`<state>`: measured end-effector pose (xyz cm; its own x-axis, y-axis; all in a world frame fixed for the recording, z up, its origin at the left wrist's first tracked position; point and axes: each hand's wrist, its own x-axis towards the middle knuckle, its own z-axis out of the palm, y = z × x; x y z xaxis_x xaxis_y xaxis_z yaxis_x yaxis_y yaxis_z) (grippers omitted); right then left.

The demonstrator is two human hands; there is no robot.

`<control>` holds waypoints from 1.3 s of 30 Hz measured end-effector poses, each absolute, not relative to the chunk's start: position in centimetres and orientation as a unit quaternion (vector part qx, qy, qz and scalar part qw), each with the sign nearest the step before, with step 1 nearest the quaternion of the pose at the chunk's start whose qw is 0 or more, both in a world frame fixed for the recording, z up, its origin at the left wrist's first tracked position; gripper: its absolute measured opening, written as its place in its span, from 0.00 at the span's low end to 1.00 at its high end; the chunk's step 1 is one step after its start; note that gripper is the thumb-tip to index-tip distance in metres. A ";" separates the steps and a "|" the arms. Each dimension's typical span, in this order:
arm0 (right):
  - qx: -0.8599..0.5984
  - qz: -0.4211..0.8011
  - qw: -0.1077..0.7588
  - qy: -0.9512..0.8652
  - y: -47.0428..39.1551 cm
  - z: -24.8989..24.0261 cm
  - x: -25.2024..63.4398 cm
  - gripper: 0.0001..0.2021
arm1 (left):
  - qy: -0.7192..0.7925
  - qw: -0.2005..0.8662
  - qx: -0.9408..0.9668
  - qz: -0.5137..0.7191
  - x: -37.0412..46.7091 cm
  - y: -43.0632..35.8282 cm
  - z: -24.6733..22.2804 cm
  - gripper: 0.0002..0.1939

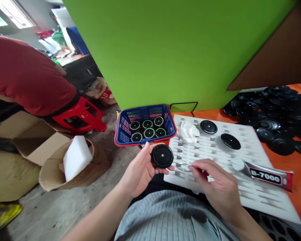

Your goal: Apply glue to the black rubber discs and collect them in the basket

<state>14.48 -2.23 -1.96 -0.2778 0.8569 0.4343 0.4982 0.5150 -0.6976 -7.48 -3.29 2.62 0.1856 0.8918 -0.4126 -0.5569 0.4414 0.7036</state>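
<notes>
A round black lid (162,156) with a small bright dot at its centre rests in my left hand (142,170), fingers closed around its edge. My right hand (217,182), to the right of the lid, pinches what looks like a thin shiny ring (183,167) over the slotted white foam board (200,154). Two more black discs, one at the back (208,127) and one nearer (230,141), lie on the board. A crumpled white tissue (189,131) sits at its far left, and a B-7000 glue tube (266,175) lies across its right side.
Beyond my left hand stands a blue and red basket (122,134) holding several black discs with pale rims. Many black lids (283,117) are heaped on the orange table (298,190). A green panel (165,53) rises behind. Cardboard boxes (47,147), a red stool (80,115) and a seated person (27,73) are left.
</notes>
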 end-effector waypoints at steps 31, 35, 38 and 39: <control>-0.421 0.262 0.428 -0.756 -3.1 -1.1 16.0 0.21 | 0.340 0.827 0.259 0.366 -4.1 -3.0 0.7 0.24; -0.520 0.467 0.365 -0.615 -2.9 -0.6 16.0 0.14 | 0.350 0.825 0.281 0.344 -4.0 -3.1 0.5 0.27; -0.514 0.582 0.341 -0.529 -2.5 -0.5 15.8 0.14 | 0.359 0.808 0.304 0.354 -3.3 -3.3 0.1 0.23; -0.510 0.595 0.349 -0.515 -2.4 -0.6 15.8 0.14 | 0.362 0.799 0.316 0.361 -3.1 -3.4 0.0 0.21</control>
